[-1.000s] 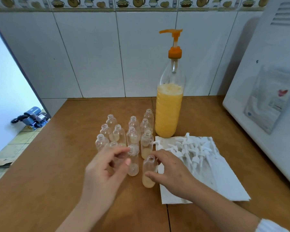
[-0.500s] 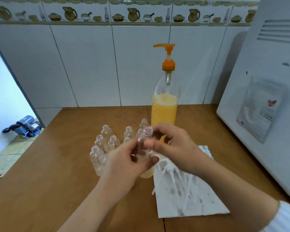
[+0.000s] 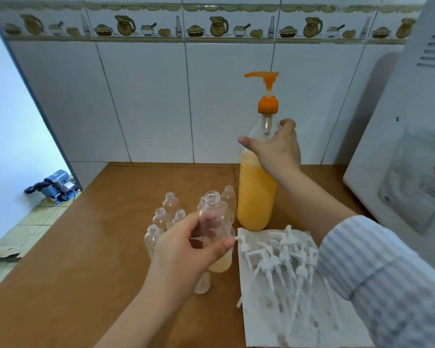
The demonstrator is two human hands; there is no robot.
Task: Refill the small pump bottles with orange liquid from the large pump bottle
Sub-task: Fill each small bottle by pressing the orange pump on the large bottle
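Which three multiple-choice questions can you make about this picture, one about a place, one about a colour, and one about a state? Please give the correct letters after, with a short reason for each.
1. Where do the white pump tops lie?
A. on the white paper to the right of the small bottles
B. inside the large bottle
C. on the floor

2. What colour is the pump of the large bottle?
A. blue
B. orange
C. black

3. What is the state of the small bottle in the left hand?
A. capped and full
B. open, with a little orange liquid at the bottom
C. lying flat on the table

Answers:
1 A: the white pump tops lie in a heap on the white paper.
2 B: the pump on the large bottle is orange; the right hand grips that bottle's shoulder.
3 B: the small bottle held by the left hand has no cap, and only its bottom is orange.
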